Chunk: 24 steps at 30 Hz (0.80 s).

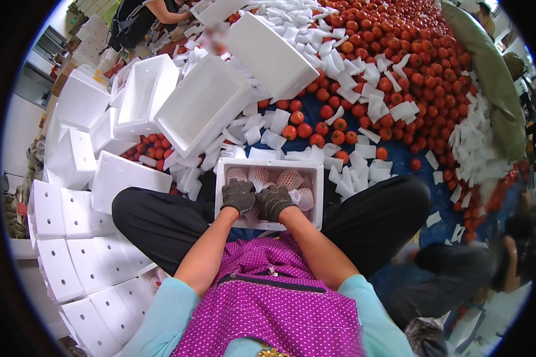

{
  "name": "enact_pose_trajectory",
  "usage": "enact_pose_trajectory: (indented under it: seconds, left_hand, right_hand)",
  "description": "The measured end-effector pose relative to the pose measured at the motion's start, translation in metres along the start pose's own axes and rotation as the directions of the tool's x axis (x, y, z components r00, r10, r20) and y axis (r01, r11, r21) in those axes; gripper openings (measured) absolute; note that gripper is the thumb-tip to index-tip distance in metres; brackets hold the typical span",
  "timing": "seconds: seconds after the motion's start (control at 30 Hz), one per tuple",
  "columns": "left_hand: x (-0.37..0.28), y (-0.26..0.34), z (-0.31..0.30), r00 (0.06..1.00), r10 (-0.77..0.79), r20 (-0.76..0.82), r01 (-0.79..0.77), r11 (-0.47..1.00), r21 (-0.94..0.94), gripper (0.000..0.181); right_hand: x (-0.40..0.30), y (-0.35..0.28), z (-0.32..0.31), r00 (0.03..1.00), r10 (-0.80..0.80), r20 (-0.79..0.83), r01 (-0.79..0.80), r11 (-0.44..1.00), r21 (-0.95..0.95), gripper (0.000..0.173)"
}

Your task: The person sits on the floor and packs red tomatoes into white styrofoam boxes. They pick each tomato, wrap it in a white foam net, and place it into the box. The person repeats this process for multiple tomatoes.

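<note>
A white foam box (317, 192) stands between my bent legs, with several tomatoes in white foam net sleeves (290, 179) inside. Both hands wear dark knitted gloves and reach into it. My left hand (238, 197) rests at the box's left side, on or against a sleeved tomato (236, 174); its fingertips are curled and partly hidden. Close beside it, my right hand (274, 202) lies over the middle of the box, near other sleeved tomatoes. Whether either hand grips a tomato cannot be told.
Loose tomatoes (393, 44) and white foam net sleeves (277, 120) lie heaped ahead on a blue sheet (310, 105). Empty foam boxes (205, 105) lie ahead left; stacked foam boxes (78, 256) stand left. Co-workers are at the upper left (138, 20) and right (455, 272).
</note>
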<state>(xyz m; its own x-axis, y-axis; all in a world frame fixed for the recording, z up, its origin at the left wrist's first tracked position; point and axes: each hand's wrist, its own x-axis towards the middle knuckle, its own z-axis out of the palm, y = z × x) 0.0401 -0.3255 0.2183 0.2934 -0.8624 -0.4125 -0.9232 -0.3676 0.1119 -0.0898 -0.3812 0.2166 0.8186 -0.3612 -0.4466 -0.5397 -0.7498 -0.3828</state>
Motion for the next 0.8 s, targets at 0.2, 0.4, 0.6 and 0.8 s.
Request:
enact_pose_trajectory:
  seconds: [0.2,0.4,0.6,0.8]
  left_hand:
    - [0.013,-0.022,0.023,0.876,-0.132,-0.464,-0.103,0.889,-0.447,0.028]
    - [0.028,-0.075,0.035,0.706,-0.465,-0.535,0.376,0.885,-0.273,0.067]
    - [0.019,-0.077,0.03,0.765,-0.64,0.07,0.58,0.638,-0.507,0.059]
    - [0.051,-0.125,0.096,0.754,-0.639,0.154,0.565,0.511,-0.648,0.052]
  right_hand:
    - [0.004,0.001,-0.001,0.995,0.1,0.023,-0.101,0.991,0.085,0.044]
    - [0.001,0.045,-0.002,0.765,0.421,-0.488,-0.243,0.89,0.387,0.045]
    - [-0.024,0.091,0.011,0.235,0.843,-0.483,-0.345,0.537,0.77,0.054]
    - [-0.034,0.104,0.034,0.451,0.885,0.113,-0.668,0.251,0.701,0.049]
